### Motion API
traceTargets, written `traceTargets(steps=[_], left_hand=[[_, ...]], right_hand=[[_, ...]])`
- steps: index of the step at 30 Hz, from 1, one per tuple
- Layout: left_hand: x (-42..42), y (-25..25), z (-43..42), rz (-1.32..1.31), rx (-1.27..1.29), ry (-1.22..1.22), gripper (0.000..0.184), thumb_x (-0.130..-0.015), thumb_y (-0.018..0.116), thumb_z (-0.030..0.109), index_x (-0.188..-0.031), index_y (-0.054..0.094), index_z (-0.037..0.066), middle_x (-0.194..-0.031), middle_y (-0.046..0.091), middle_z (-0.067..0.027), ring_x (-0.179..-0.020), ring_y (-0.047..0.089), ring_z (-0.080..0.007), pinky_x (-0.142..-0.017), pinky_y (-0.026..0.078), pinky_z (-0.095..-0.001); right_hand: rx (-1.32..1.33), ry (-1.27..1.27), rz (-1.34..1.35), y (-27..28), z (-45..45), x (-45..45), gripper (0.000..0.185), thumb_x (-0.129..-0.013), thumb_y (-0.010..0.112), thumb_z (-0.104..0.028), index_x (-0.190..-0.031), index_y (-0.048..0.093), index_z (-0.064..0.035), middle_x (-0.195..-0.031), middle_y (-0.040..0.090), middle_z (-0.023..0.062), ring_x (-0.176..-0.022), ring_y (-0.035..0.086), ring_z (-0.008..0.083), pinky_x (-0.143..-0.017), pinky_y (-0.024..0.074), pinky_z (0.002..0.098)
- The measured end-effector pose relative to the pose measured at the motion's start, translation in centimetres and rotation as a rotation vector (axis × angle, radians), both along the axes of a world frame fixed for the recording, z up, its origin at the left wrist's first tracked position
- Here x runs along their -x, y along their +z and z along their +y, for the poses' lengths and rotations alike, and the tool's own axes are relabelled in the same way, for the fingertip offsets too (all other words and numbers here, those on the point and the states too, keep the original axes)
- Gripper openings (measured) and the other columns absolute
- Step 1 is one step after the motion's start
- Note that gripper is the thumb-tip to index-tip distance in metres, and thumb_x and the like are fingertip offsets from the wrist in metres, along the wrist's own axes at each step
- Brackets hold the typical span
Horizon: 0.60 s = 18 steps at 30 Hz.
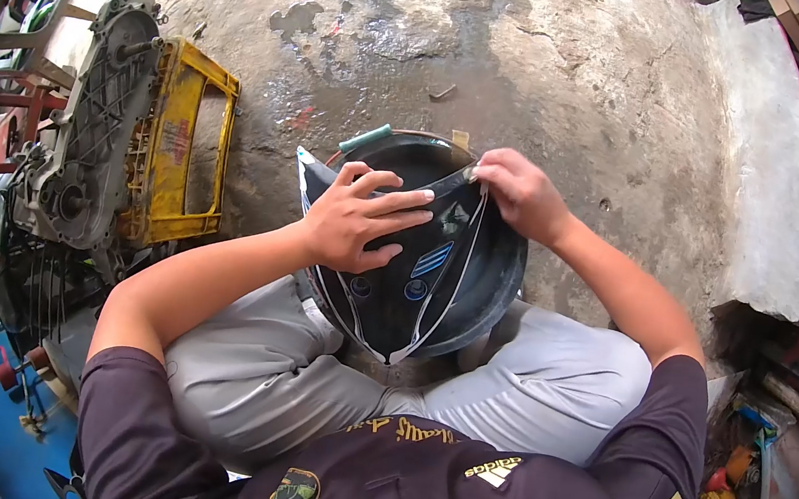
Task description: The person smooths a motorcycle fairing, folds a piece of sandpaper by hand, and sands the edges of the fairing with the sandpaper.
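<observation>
A glossy black motorcycle fairing panel [391, 301], V-shaped with pale edges and blue stripe marks, rests tilted over a round black basin [505, 294] between my knees. My left hand [363, 220] lies on the panel's upper left part, fingers spread and flat against it. At the panel's upper right corner is my right hand [520, 193], thumb and fingertips pinched on the tip; a small pale spot shows there, too small to make out. On the basin's far rim lie a teal stick-like piece [366, 138] and a small tan piece [459, 139].
To the left stand a yellow plastic crate [181, 145] and a grey metal engine casing [103, 125]. Wet patches mark the concrete floor [598, 124] ahead. A pale concrete ledge [764, 166] runs along the right, with assorted clutter [730, 495] nearer me.
</observation>
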<state>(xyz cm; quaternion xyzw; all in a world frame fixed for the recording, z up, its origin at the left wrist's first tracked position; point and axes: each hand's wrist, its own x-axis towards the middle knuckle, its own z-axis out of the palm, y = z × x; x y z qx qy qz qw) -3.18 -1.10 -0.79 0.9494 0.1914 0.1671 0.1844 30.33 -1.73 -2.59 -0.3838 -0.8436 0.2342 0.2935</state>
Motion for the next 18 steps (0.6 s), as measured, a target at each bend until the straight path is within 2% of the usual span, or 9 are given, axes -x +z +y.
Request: traceTargets(steps=[3, 8, 11, 15, 18], left_hand=[[0.0, -0.1, -0.1, 0.004, -0.006, 0.005, 0.071, -0.074, 0.081, 0.031, -0.143, 0.069, 0.025, -0.158, 0.058, 0.0052, -0.129, 0.055, -0.0275, -0.107, 0.037, -0.0479], [-0.2, -0.1, 0.1, -0.001, 0.000, 0.000, 0.070, -0.074, 0.081, 0.031, -0.143, 0.069, 0.025, -0.158, 0.058, 0.0047, -0.129, 0.055, -0.0278, -0.107, 0.037, -0.0484], [0.1, -0.2, -0.1, 0.000, 0.002, 0.006, 0.071, -0.074, 0.081, 0.031, -0.143, 0.069, 0.025, -0.158, 0.058, 0.0045, -0.130, 0.055, -0.0278, -0.107, 0.037, -0.0484], [0.0, -0.1, 0.0, -0.003, 0.015, -0.002, 0.071, -0.074, 0.081, 0.030, -0.143, 0.069, 0.025, -0.158, 0.058, 0.0045, -0.130, 0.055, -0.0277, -0.107, 0.037, -0.0485], [0.0, -0.1, 0.0, -0.003, 0.008, 0.005, 0.071, -0.073, 0.081, 0.030, -0.143, 0.069, 0.025, -0.158, 0.058, 0.0046, -0.131, 0.054, -0.0277, -0.107, 0.037, -0.0486]], right_hand=[[0.061, -0.132, -0.021, -0.6, 1.1, -1.2, 0.018, -0.091, 0.070, 0.003, -0.109, 0.069, -0.0011, -0.111, 0.068, 0.0164, -0.104, 0.070, 0.0378, -0.090, 0.0593, 0.0433], [-0.004, -0.025, 0.032, 0.0, -0.2, 0.6, 0.014, -0.093, 0.069, 0.003, -0.106, 0.068, 0.0003, -0.108, 0.068, 0.0166, -0.101, 0.070, 0.0379, -0.087, 0.0586, 0.0438], [0.066, -0.162, -0.006, -0.7, 1.1, -1.0, 0.017, -0.090, 0.069, 0.005, -0.107, 0.067, 0.0007, -0.107, 0.067, 0.0165, -0.100, 0.069, 0.0382, -0.086, 0.0587, 0.0442], [0.002, -0.021, 0.001, 0.1, -0.3, 1.1, 0.019, -0.089, 0.067, 0.006, -0.107, 0.066, 0.0006, -0.108, 0.066, 0.0164, -0.100, 0.069, 0.0390, -0.086, 0.0588, 0.0452], [-0.041, -0.022, 0.005, -0.3, 0.3, 0.6, 0.018, -0.089, 0.068, 0.006, -0.106, 0.066, 0.0001, -0.106, 0.066, 0.0168, -0.098, 0.068, 0.0393, -0.084, 0.0585, 0.0456]])
